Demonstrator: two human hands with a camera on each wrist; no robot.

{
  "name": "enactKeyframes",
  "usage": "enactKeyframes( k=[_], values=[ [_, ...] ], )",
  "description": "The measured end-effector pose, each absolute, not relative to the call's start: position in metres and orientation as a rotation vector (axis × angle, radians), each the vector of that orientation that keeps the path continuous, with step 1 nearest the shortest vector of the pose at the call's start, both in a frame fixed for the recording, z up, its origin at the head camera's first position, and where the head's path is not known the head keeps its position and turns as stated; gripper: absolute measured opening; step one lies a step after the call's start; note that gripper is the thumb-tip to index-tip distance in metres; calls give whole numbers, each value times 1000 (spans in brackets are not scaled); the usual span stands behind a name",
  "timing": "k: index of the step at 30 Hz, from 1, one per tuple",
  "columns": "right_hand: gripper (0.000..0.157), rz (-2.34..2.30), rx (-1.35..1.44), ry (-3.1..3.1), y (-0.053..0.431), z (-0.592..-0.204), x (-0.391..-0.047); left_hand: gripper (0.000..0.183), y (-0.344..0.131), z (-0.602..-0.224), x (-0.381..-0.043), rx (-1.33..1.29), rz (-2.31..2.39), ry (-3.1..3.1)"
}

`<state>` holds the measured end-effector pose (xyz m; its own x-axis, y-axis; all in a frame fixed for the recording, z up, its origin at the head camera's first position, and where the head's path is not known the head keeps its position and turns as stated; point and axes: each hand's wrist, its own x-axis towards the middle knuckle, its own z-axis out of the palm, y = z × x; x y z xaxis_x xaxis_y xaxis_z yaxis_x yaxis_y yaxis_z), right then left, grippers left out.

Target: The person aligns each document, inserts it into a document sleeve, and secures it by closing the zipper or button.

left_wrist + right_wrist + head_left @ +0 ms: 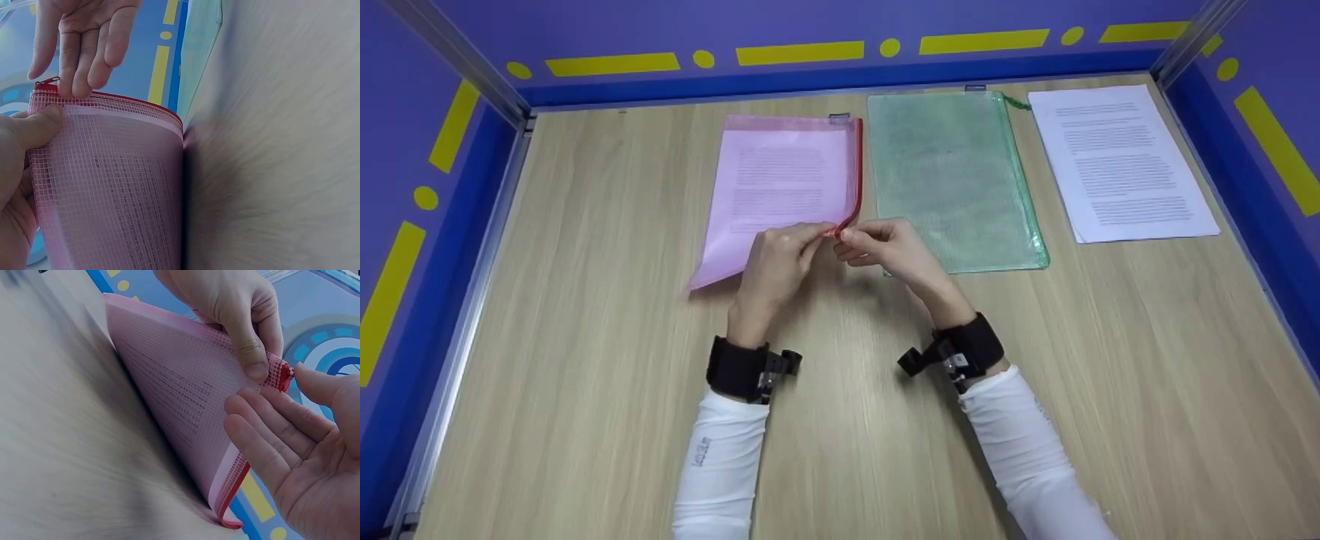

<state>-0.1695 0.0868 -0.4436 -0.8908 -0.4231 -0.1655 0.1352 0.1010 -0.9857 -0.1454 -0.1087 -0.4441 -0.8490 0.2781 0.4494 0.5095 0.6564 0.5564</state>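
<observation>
A pink mesh zip pouch [780, 124] has a printed sheet [780, 180] inside and a red zipper [859, 161] along its right edge. My left hand [775, 262] pinches its near right corner between thumb and fingers, lifting that corner off the table. In the left wrist view, the small red zip pull [49, 81] sits at the raised corner. My right hand [896, 251] is at the same corner, its fingers nearly straight. In the right wrist view its thumb and fingertips straddle the zipper's end without closing on it.
To the right of the pink pouch lies a green mesh zip pouch [945, 172], flat, with a green cord at its top right. Further right is a stack of printed paper [1117, 161]. Blue panels with yellow marks [799, 54] border the wooden table [607, 315].
</observation>
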Motion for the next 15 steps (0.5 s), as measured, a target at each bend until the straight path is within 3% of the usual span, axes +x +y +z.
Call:
enactKeyframes(
  k=[6, 15],
  values=[
    [34, -1878, -263, 1975, 87, -445, -169, 21, -109, -445, -145, -648, -975, -2549],
    [24, -1949, -227, 2022, 85, -444, -169, 22, -108, -446, -145, -657, -935, -2550]
  ],
)
